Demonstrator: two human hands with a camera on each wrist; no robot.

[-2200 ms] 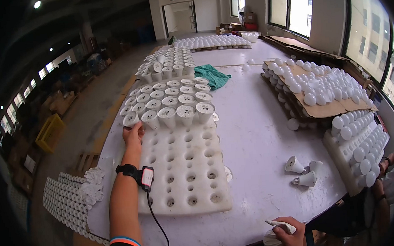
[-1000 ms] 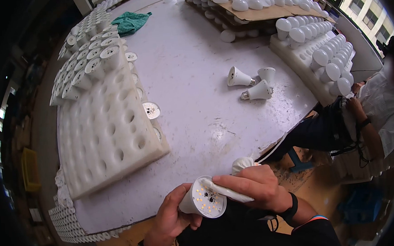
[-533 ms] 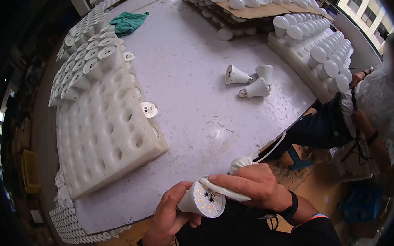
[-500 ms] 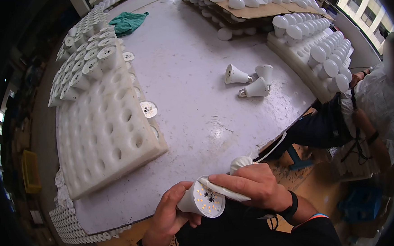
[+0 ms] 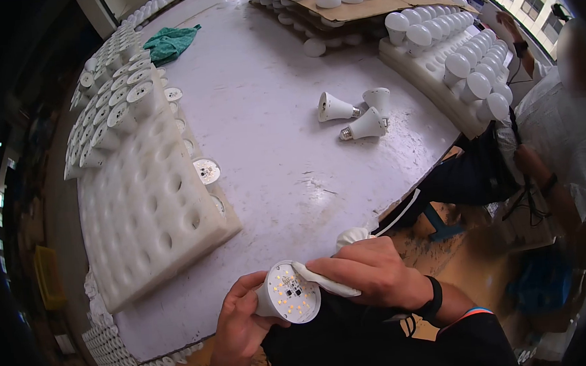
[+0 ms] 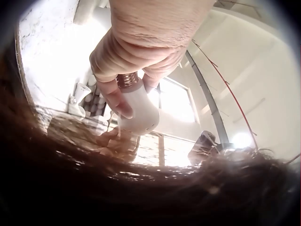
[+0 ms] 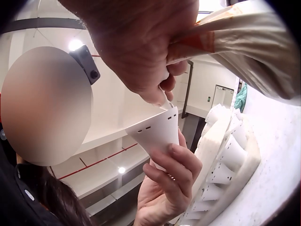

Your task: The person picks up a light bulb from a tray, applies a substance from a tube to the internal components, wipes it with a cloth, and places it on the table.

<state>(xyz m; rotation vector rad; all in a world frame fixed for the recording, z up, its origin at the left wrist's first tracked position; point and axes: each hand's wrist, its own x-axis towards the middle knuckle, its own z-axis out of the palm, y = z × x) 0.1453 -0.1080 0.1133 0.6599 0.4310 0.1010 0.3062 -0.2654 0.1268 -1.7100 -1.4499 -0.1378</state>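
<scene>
My left hand (image 5: 238,324) grips an open LED bulb (image 5: 293,294) by its white tapering body, with the round LED board facing up. In the left wrist view the bulb's metal screw base (image 6: 127,80) sits between the fingers. My right hand (image 5: 379,271) pinches a white, piping-style bag (image 5: 333,283), its narrow tip right at the bulb's rim. The bag's bunched end (image 5: 354,236) shows beyond the knuckles. In the right wrist view the bag (image 7: 254,44) hangs wide beside the hand, and the tip meets the edge of the bulb (image 7: 157,132).
At left, a foam tray (image 5: 141,219) holds rows of open bulbs (image 5: 120,117) at its far end. Three loose bulbs (image 5: 364,123) lie mid-table. Domed bulbs (image 5: 457,67) fill another tray at right, beside cardboard (image 5: 363,9) bearing white domes. A person (image 5: 552,133) sits at right.
My left hand came away from the foam tray with a bulb, and both hands met near my body. Since half a second ago, the bulb has turned slightly and the view shifted.
</scene>
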